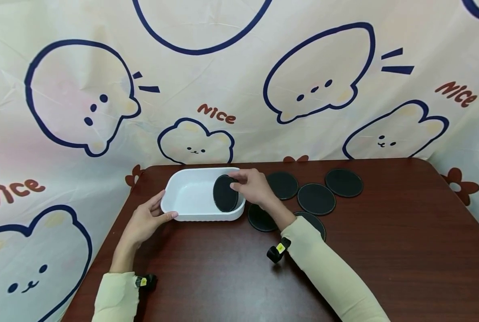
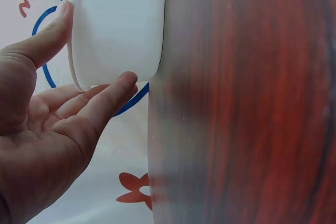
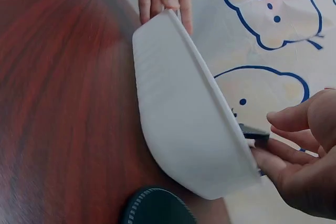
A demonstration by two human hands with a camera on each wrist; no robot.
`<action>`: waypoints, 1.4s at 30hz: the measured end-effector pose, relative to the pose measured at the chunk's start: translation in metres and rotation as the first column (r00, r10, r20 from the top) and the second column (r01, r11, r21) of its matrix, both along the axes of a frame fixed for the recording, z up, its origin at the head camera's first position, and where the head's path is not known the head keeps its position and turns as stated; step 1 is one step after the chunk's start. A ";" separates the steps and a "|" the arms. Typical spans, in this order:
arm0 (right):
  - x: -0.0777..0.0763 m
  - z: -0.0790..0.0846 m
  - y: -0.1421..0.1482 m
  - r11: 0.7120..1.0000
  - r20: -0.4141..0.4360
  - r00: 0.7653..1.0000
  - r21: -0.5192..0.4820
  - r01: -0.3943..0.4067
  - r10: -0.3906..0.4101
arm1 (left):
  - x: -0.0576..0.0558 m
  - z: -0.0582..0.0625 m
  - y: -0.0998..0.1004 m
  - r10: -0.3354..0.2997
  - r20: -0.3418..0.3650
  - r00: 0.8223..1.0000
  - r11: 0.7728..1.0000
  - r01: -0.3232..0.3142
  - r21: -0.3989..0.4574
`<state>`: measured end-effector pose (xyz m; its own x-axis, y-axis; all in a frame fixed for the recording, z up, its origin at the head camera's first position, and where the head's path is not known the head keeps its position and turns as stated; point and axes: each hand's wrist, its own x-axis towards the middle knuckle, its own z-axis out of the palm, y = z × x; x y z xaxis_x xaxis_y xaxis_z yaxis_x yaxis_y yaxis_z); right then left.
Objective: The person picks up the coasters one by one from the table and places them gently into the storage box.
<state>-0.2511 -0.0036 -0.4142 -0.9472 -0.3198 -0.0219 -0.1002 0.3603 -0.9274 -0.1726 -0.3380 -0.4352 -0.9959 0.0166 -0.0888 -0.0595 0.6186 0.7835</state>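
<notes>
A white oblong dish (image 1: 191,216) stands on the table's far left part. My left hand (image 1: 144,223) holds its left end, thumb at the near corner and fingertips at the end wall. Inside the dish's right end, a round black coaster (image 1: 225,194) with a stitched-looking rim stands tilted. My right hand (image 1: 255,188) is at the coaster's upper right edge. In the right wrist view, the thumb sits apart from the coaster (image 3: 254,132), while the fingers lie close beside it; the exact contact is partly hidden by the dish wall.
Several more black coasters (image 1: 317,199) lie flat right of the dish, some partly beneath the right forearm. The brown wooden table (image 1: 231,277) ends at the back against a cream cloth (image 1: 247,89) printed with blue outlined animals. Each sleeve carries a small black wrist camera (image 1: 278,250).
</notes>
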 end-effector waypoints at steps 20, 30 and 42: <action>0.010 0.000 0.094 0.979 -0.002 1.000 -0.204 -0.022 0.022 | -0.003 0.001 0.000 0.008 0.009 1.000 1.000 -0.008 0.002; 0.013 -0.005 0.161 0.966 0.118 0.993 -0.254 0.049 -0.019 | -0.002 0.000 -0.001 -0.004 0.003 1.000 1.000 0.004 -0.004; 0.014 -0.007 0.212 0.973 0.114 0.990 -0.210 0.100 -0.077 | 0.001 0.000 0.000 -0.007 -0.019 1.000 1.000 0.008 0.004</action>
